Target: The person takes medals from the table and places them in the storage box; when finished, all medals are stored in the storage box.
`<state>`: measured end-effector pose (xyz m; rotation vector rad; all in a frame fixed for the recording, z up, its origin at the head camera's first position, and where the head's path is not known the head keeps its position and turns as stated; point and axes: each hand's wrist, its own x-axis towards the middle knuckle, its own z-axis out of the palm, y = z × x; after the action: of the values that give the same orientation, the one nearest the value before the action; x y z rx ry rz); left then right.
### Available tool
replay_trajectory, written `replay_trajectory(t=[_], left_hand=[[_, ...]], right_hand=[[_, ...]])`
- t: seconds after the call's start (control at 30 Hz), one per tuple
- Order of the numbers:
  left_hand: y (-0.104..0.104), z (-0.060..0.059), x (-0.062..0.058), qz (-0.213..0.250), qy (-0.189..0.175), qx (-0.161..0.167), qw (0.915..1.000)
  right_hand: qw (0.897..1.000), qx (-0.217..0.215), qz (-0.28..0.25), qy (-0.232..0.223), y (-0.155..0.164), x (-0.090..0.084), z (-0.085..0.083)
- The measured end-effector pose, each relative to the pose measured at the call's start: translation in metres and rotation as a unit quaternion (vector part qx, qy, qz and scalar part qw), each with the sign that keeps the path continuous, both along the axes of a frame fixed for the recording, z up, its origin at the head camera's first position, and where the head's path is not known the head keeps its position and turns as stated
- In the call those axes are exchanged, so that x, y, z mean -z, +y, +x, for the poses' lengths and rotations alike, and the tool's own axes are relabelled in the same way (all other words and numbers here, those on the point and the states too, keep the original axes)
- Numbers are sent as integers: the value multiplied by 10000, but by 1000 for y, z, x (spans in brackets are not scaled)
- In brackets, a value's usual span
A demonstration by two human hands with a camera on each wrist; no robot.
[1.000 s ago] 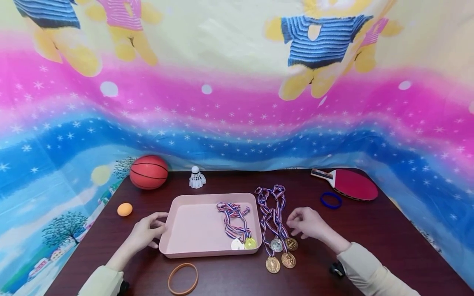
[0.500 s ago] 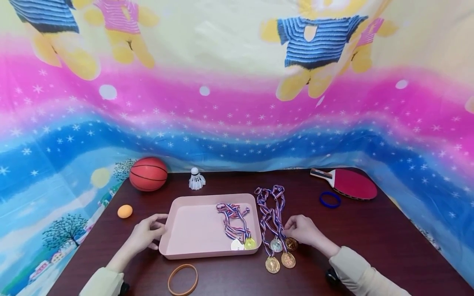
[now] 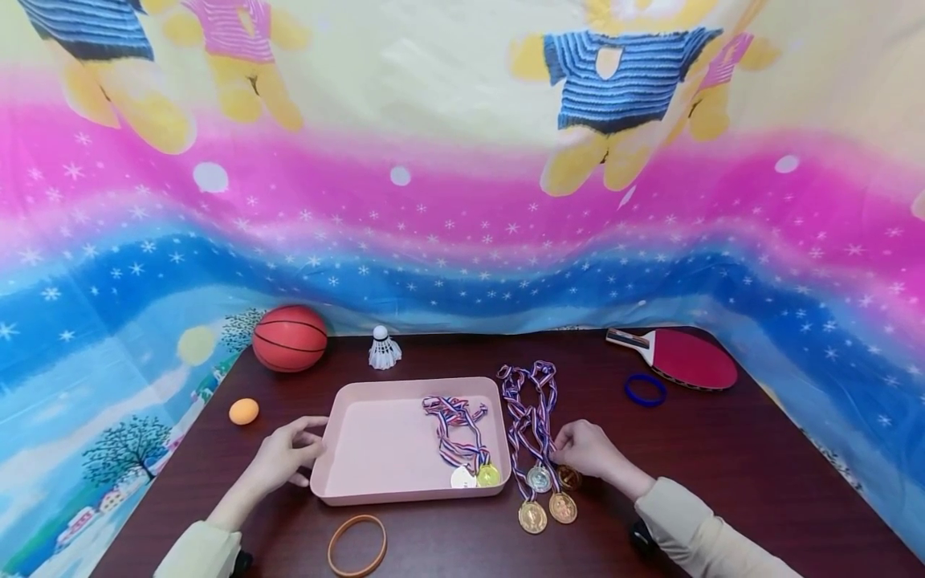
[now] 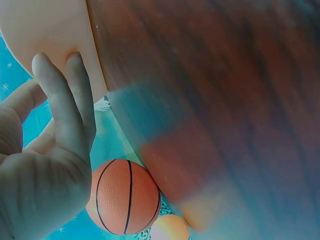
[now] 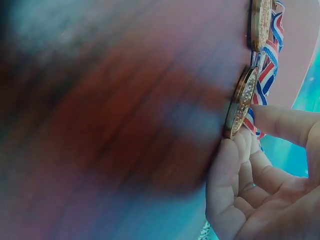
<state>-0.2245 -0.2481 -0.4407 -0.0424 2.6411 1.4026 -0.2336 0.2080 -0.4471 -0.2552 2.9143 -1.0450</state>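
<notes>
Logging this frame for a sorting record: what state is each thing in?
Pink tray: holds two medals with ribbons.
Four medals: on the table, outside the tray.
Bronze medal: pinched by right hand.
Left hand: touching the tray's left rim.
Orange wristband: flat, untouched.
Paddle: flat.

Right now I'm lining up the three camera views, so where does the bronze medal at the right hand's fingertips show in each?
Head: bronze medal lies on the table, right of the pink tray, partly under the right hand.
Left wrist: not in view; only the left hand, tray edge and basketball show.
Right wrist: edge-on at centre right, touching the fingertips.
Shared landmark: the dark wooden table.
</notes>
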Motion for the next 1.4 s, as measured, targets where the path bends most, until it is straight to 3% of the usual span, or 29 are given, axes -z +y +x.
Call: replay_trajectory(t=[0.13, 0.27, 0.7, 1.1, 1.4], left_hand=[[0, 0, 0, 11, 10, 11, 10000], [0, 0, 1, 27, 22, 26, 10000], [0, 1, -1, 44, 35, 9, 10000], [-1, 0, 2, 44, 28, 19, 10000], [-1, 0, 1, 48, 18, 30, 10000]], right_hand=[[9999, 21, -97, -126, 1, 0, -1], [9980, 123, -333, -528, 4, -3, -1], [9832, 153, -1151, -1407, 21, -7, -4], [9578, 482, -1972, -2036, 35, -15, -10], [9470, 218, -2359, -2167, 42, -26, -20]])
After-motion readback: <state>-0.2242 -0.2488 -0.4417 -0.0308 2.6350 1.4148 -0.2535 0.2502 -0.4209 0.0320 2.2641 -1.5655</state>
